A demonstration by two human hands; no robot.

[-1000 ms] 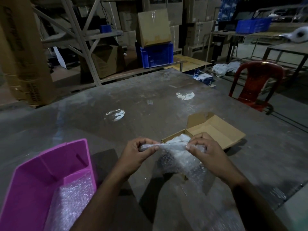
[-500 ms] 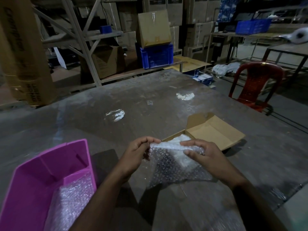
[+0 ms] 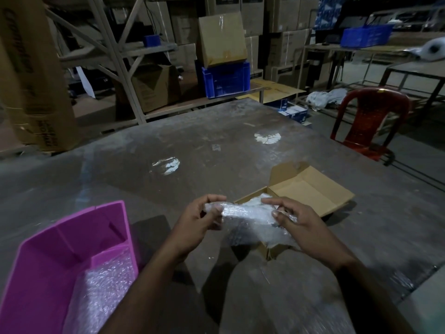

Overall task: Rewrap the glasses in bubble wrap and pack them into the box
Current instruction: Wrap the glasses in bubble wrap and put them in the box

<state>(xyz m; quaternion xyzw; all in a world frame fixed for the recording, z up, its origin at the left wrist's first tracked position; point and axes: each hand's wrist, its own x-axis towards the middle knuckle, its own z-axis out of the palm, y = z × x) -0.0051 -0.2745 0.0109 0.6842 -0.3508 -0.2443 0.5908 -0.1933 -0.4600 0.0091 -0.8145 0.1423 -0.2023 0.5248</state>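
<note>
Bubble-wrapped bundle (image 3: 245, 214) held just above the box (image 3: 310, 189), long axis running left to right between both hands. Left hand (image 3: 199, 220) pinching 1 end, right hand (image 3: 301, 227) gripping the other, fingers (image 3: 272, 201) curled over it. Glasses not discernible inside. Box directly beneath and behind, lid open, some wrap inside. Pink bin (image 3: 60, 242) on the tabletop (image 3: 192, 145) holding more wrap.

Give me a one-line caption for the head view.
Both hands, left hand and right hand, grip a clear bubble-wrap bundle over the open brown cardboard box.
</note>
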